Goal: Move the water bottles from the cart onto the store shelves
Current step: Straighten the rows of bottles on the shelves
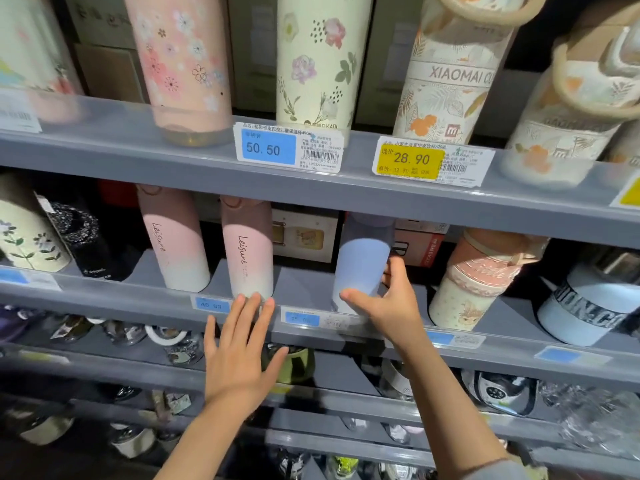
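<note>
Pale blue bottle [362,268] stands on the second shelf [304,282] behind the clear front lip, in the slot right of the two pink "Leisure" bottles [247,247]; it looks slightly tilted and close to the front edge (base partly hidden by the lip and the hand); cart not in view.

Risks, as judgement: if the right hand [388,303] lets go before the base sits flat, the bottle could tip forward over the lip or lean left into the gap; pushing it deeper could knock the boxes [304,237] behind it; the left hand [239,355] nudging the nearer pink bottle's base could slide it into its neighbour; the peach cup [474,282] to the right stands near enough to be clipped by the wrist on withdrawal.

Grip: right hand wraps the blue bottle's lower body, thumb across the front, fingers curled round the right side, a loose-looking grasp; left hand is flat with fingers straight, fingertips [256,299] at the base of the nearer pink bottle and the shelf lip, holding nothing.
</note>
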